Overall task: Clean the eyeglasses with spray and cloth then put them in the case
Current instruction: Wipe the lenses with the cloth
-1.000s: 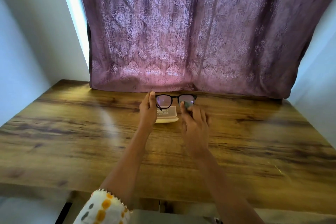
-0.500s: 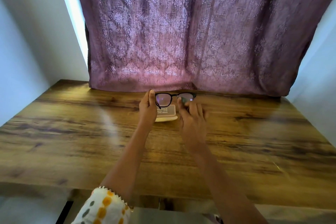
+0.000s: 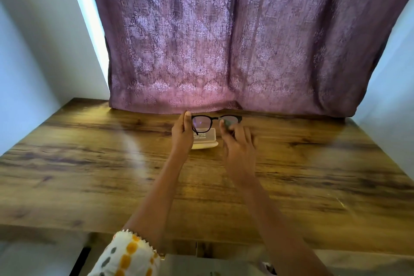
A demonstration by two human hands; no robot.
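Above the far middle of the brown wooden worktop, the left hand pinches black-framed eyeglasses; the right hand pinches a small grey cloth against the right lens.

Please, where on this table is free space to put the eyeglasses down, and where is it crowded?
The wooden table is bare on the left, between the left hand and the wall, and on the right, beyond the right hand. It is crowded only at the middle back, where both hands hold the eyeglasses above the case near the curtain.
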